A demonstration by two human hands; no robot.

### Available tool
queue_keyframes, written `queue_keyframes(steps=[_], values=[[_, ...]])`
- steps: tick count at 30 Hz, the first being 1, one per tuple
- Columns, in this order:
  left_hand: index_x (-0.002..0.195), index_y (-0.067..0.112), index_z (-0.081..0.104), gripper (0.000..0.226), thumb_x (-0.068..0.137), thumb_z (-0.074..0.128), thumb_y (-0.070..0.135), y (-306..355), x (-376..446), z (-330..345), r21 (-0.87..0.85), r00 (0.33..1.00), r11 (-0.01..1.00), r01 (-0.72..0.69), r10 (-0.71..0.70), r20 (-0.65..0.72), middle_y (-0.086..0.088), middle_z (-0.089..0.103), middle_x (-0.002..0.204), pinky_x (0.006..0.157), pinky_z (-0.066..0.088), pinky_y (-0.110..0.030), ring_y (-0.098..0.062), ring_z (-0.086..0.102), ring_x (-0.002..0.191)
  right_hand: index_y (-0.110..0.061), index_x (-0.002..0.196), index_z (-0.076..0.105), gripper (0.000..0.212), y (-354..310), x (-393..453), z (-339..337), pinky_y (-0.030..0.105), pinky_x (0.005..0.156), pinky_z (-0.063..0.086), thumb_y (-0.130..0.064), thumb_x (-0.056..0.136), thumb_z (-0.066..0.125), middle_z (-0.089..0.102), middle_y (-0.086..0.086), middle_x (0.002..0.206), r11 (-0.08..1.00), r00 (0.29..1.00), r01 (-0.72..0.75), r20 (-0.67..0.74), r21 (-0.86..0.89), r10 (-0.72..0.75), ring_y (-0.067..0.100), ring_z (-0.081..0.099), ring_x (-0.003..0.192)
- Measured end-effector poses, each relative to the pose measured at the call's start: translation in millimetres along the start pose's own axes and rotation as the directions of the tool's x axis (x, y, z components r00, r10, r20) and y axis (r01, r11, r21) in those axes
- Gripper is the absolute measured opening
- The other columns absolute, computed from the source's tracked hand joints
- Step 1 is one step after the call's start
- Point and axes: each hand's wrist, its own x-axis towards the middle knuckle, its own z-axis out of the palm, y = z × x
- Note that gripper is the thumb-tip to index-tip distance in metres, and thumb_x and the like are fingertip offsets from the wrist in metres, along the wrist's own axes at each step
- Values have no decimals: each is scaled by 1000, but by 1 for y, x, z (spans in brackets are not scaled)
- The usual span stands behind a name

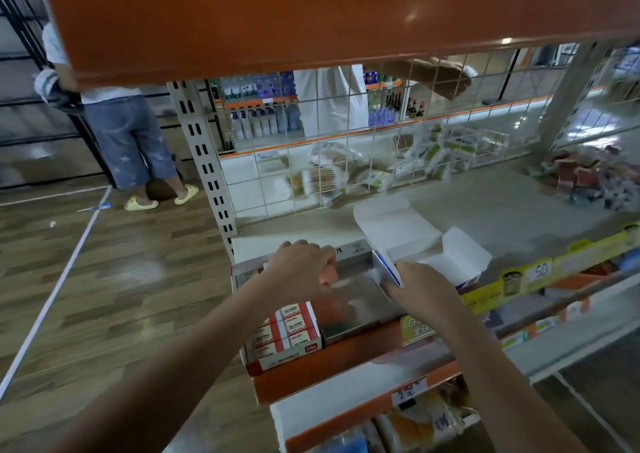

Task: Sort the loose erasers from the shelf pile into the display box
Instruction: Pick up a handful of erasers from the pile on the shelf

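Left hand [304, 269] curled loosely over the back left part of the display box [349, 300], fingers bent down toward its floor; anything pinched between them hidden by the knuckles and motion blur, so impossible to tell. Right hand [420, 288] flattened against the right wall of the same box, fingers extended along the blue-edged white flap, steadying rather than gripping, nothing held in it.

Box long axis running from the front lip of the shelf [502, 203] back toward the wire grid [346, 134]. Front left section already filled with about 3 rows of red-and-white erasers [291, 328], packed on edge. Middle and right of the box floor mostly bare, with a blurred dark smudge near the front. An open white carton [408, 231] just behind and to the right, flaps up.

Loose pile [588, 179] well apart, far to the right and further back on the same shelf, past the white carton. Right hand clearly nearer to it; likely next reach: right and away from the body, across the bare shelf top, while the left stays at the box. Risk, as a guess: snagging the raised carton flaps on the way.
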Motion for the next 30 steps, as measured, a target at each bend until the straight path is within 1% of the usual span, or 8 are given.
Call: queue_keyframes(steps=[3, 6, 8, 12, 14, 18, 23, 30], values=[[114, 22, 48, 34, 84, 59, 33, 4, 2, -4, -59, 998, 998, -21, 17, -59, 5, 58, 92, 75, 33, -25, -14, 52, 87, -21, 80, 43, 29, 2, 0, 1, 23, 51, 26, -47, 92, 46, 43, -8, 69, 1000, 1000, 2, -11, 31, -2, 13, 46, 67], [119, 24, 44, 37, 85, 57, 30, 8, 2, -1, -71, 998, 996, -61, 59, -36, 6, 55, 87, 71, 33, -25, -17, 54, 88, -21, 77, 43, 29, 2, -1, 3, 23, 52, 27, -44, 93, 46, 44, -8, 68, 999, 1000, 1, -22, 42, 0, 11, 46, 65], [119, 27, 44, 34, 87, 55, 32, 8, 2, 3, -27, 997, 996, -83, 82, -12, 5, 58, 92, 73, 35, -26, -18, 54, 92, -20, 76, 43, 26, 2, -2, 5, 26, 56, 30, -40, 92, 48, 44, -7, 68, 999, 1000, -10, -24, 48, 11, 15, 49, 69], [115, 27, 48, 24, 92, 48, 32, 6, 5, 6, 66, 994, 993, -100, 102, -27, 3, 64, 105, 90, 42, -32, -18, 54, 102, -25, 66, 32, 33, -1, -3, 4, 25, 54, 27, -36, 93, 49, 41, -9, 66, 999, 999, -18, -28, 40, 19, 13, 44, 65], [115, 28, 50, 22, 93, 47, 32, 5, 6, 7, 103, 993, 989, -101, 108, -57, 3, 64, 105, 90, 40, -32, -17, 54, 103, -25, 66, 30, 36, -2, -3, 5, 24, 54, 27, -36, 94, 48, 38, -9, 66, 1000, 999, -17, -31, 18, 17, 11, 42, 63], [119, 31, 47, 25, 93, 48, 34, 0, 6, 16, 181, 987, 977, -116, 134, -91, 4, 60, 113, 91, 36, -31, -17, 50, 109, -19, 78, 38, 26, -3, -3, 8, 25, 61, 29, -36, 95, 46, 35, -10, 66, 1000, 998, -6, -58, -6, 6, 14, 43, 70], [121, 32, 49, 27, 95, 46, 36, -8, 4, 23, 166, 984, 977, -137, 154, -91, 7, 50, 127, 94, 34, -30, -14, 43, 115, -19, 79, 41, 20, -3, -3, 11, 26, 61, 30, -31, 94, 48, 38, -11, 65, 1000, 996, -16, -87, -13, 15, 13, 44, 68], [111, 24, 62, 27, 98, 40, 34, -1, 11, 13, 293, 979, 944, -151, 185, -91, 8, 59, 115, 87, 38, -29, -13, 47, 106, -19, 80, 40, 20, -3, -2, 14, 27, 66, 33, -32, 96, 44, 42, -7, 72, 999, 994, -29, -105, -25, 26, 15, 45, 72]])
